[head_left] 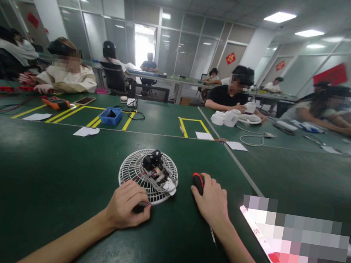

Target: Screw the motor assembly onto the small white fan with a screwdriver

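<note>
A round white fan grille (129, 162) lies on the green table in front of me, with a black motor assembly (155, 161), wires and a small white part on top. At its near edge is my left hand (129, 206), closed with thumb and forefinger pinched together. Whatever is between those fingertips is too small to make out. To the right of the grille, my right hand (213, 201) is wrapped around a screwdriver (198, 183) with a red and black handle. Its metal shaft points back towards me, coming out below the wrist.
A blue bin (110, 115) with dark parts stands beyond the grille, near a cable and paper slips (86, 132). White fan parts (227, 117) lie across the table by a person in black (228, 97). Another person (68, 74) sits at far left. A pinkish-white strip (267, 246) lies right.
</note>
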`<state>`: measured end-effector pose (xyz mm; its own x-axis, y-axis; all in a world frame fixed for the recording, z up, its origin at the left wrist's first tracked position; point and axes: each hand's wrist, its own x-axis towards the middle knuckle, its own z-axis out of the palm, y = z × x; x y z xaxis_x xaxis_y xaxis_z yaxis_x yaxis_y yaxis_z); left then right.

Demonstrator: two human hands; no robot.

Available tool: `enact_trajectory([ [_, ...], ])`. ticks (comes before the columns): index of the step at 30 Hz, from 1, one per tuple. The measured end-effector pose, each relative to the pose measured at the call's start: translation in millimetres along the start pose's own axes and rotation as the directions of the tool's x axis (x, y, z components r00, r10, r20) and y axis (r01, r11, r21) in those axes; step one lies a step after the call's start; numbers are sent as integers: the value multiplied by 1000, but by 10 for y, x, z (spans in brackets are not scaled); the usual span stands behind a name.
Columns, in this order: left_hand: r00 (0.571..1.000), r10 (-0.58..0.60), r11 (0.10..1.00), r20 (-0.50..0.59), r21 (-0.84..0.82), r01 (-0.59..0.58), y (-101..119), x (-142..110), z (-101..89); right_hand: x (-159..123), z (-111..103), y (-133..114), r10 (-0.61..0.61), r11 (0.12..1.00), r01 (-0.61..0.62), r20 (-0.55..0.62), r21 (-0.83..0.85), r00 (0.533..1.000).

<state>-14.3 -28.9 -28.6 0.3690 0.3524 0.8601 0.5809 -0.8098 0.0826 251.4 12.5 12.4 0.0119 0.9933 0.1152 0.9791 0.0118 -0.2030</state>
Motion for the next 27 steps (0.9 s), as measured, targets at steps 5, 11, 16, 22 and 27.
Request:
enact_trajectory([
  [5, 1000, -17, 1000, 2, 4, 17, -23, -11, 8, 35, -36, 8, -1, 997, -1, 36, 73, 999],
  [11, 1000, -1, 1000, -6, 9, 1, -12, 13, 4, 16, -45, -10, 55, 844, -43, -6, 534, 998],
  [16, 1000, -8, 1000, -12, 17, 8, 4, 46, -13, -74, -36, -126, 63, 386, -84, 64, 919, 996],
  [22, 1000, -16, 1000, -22, 10, 16, 5, 59, -12, -142, -43, -219, 145, -83, -85, 96, 993, 985],
  [27, 999, -32, 999, -29, 4, 32, 0, 57, -16, -119, -38, -218, 280, -213, -15, 76, 977, 957],
])
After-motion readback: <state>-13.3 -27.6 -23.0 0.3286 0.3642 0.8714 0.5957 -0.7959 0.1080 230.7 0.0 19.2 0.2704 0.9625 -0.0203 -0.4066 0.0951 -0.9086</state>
